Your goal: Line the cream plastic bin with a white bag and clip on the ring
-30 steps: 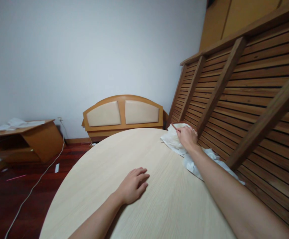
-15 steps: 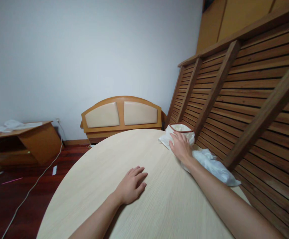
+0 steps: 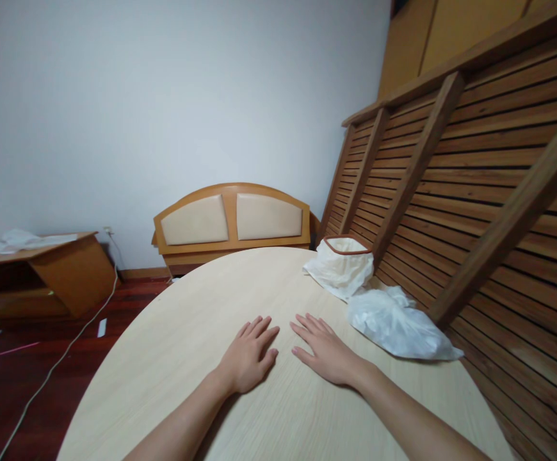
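Observation:
Both hands are over the pale round table, side by side with a small gap between them. My left hand lies palm down on the tabletop, fingers spread, holding nothing. To its right, my right hand is also palm down with its fingers apart and nothing in them. Beyond it, at the far right of the table, stands a bin with a brown rim and a white bag liner draped over its outside. A filled or crumpled white plastic bag lies nearer, just right of my right hand.
A slatted wooden panel leans along the table's right side. Behind the table is a headboard with two cream pads. At left stand a low wooden cabinet with white sheets on top and a cable across the dark red floor.
My right hand has moved from the lined bin back toward me and now lies near my left hand. The left hand has stayed almost still. The bin remains in place.

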Motion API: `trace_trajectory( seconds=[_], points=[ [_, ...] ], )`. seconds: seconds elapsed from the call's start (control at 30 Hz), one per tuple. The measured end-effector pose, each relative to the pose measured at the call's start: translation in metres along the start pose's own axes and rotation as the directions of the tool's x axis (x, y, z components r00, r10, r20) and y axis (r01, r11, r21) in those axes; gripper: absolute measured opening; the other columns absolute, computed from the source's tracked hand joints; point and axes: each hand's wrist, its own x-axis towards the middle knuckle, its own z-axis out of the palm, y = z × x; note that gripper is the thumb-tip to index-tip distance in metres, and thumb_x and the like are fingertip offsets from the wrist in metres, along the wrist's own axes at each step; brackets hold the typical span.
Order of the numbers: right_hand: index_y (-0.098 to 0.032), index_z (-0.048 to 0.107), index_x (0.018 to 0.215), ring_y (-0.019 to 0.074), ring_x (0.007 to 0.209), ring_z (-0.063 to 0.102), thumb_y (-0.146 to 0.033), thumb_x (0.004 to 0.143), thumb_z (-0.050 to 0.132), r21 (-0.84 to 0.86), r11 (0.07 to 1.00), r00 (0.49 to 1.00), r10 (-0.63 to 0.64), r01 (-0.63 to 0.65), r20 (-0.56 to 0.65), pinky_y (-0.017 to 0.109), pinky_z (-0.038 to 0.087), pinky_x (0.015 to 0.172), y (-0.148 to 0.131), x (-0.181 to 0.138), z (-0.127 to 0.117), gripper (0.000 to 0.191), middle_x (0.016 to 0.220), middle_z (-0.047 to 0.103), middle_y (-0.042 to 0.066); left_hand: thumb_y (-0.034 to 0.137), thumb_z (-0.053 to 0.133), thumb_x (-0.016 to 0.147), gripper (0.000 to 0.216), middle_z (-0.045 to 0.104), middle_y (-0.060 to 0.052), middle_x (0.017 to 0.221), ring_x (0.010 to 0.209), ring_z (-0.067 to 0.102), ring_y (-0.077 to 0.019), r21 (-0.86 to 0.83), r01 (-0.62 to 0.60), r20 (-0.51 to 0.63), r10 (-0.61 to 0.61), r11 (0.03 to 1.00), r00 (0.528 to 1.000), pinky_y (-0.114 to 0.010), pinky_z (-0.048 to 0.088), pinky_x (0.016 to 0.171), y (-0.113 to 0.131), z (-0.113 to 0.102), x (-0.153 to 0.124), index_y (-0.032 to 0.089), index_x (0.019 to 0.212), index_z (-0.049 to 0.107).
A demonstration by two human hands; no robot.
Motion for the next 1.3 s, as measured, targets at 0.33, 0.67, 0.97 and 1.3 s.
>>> trace_trajectory(
  seconds=[0.33, 0.67, 0.97, 1.3],
  points=[
    [-0.024, 0.038, 0.156, 0.0288, 0.155, 0.014, -0.06, 0.098, 0.042, 0.034, 0.999, 0.994, 0.011, -0.015, 0.113, 0.049, 0.011, 0.125, 0.0, 0.004, -0.011, 0.068, 0.166, 0.024, 0.008, 0.04, 0.044, 0.1, 0.052, 0.034, -0.009, 0.163, 0.152, 0.027, -0.0305, 0.004, 0.008, 0.073, -0.008, 1.0, 0.997, -0.054, 0.024, 0.123, -0.006, -0.002, 0.0, 0.025, 0.149, 0.046],
    [-0.025, 0.037, 0.156, 0.0277, 0.155, 0.015, -0.06, 0.099, 0.041, 0.019, 1.0, 0.994, 0.012, -0.015, 0.112, 0.048, 0.012, 0.125, -0.001, 0.005, -0.008, 0.067, 0.166, 0.024, 0.006, 0.038, 0.046, 0.099, 0.052, 0.034, -0.011, 0.162, 0.152, 0.027, -0.0318, -0.009, 0.005, 0.085, -0.004, 1.0, 0.996, -0.055, 0.025, 0.122, -0.009, -0.005, -0.001, 0.024, 0.149, 0.046],
    [-0.025, 0.038, 0.155, 0.029, 0.154, 0.018, -0.059, 0.099, 0.043, 0.021, 1.0, 0.996, -0.005, 0.004, 0.088, 0.05, 0.015, 0.125, 0.003, 0.007, -0.005, 0.066, 0.166, 0.027, 0.006, 0.037, 0.047, 0.098, 0.052, 0.035, -0.01, 0.162, 0.151, 0.028, -0.0327, -0.029, 0.001, 0.065, 0.001, 1.0, 0.998, -0.057, 0.026, 0.121, -0.01, -0.002, -0.001, 0.025, 0.148, 0.047],
    [-0.02, 0.068, 0.118, 0.021, 0.115, 0.062, -0.026, 0.096, 0.051, -0.233, 0.972, 0.871, -0.111, -0.005, -0.479, 0.035, 0.047, 0.103, 0.019, 0.038, -0.035, 0.029, 0.121, 0.071, 0.008, 0.035, 0.049, 0.096, 0.049, 0.042, -0.011, 0.159, 0.149, 0.033, -0.0326, -0.027, 0.0, 0.04, 0.001, 1.0, 0.999, -0.056, 0.028, 0.121, -0.006, -0.014, -0.004, 0.023, 0.143, 0.053]
  ],
)
